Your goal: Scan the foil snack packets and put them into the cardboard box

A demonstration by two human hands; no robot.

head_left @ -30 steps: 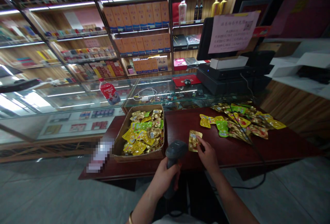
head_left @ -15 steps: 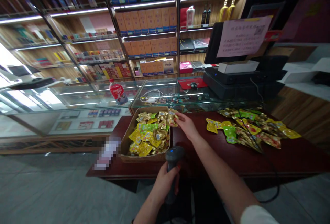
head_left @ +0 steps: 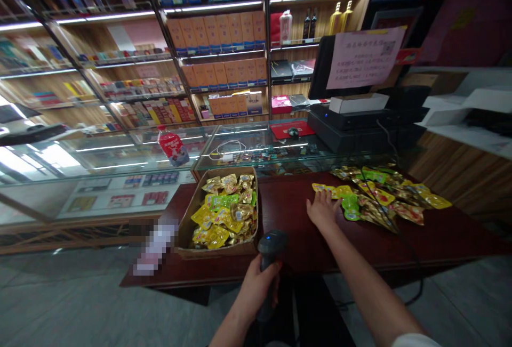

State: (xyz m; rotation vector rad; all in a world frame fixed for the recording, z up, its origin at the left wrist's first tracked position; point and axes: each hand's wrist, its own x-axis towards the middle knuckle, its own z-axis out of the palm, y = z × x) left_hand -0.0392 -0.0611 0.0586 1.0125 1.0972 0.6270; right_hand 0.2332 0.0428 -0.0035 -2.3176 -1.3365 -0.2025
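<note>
- At the left end of the dark red table (head_left: 290, 219) lies a flat item (head_left: 154, 248), pixelated so that its surface cannot be read.
- A bottle (head_left: 173, 146) with a red cap stands tilted in view on the glass counter (head_left: 248, 128) behind the table.
- Next comes an open cardboard box (head_left: 220, 252) on the table, well filled with gold, yellow and green packets (head_left: 224, 216).
- A white cable (head_left: 228, 147) lies looped on the glass counter, behind the box.
- The left hand (head_left: 256, 283) is wrapped round the handle of a dark handheld scanner (head_left: 273, 243), held upright near the box's front right corner; a small blue light shows on its top.
- A red mat (head_left: 286, 130) carries a mouse (head_left: 293, 132) on the glass counter.
- The right hand (head_left: 323, 212) reaches over the table, palm down, fingers spread and closed round nothing; they are at a yellow packet (head_left: 319, 187), though contact cannot be told.
- Just beside that hand lies a green packet (head_left: 351, 208).
- Rightmost on the table is a loose pile of packets (head_left: 408, 208), mostly gold and yellow, with a black cord (head_left: 378, 192) across it.
</note>
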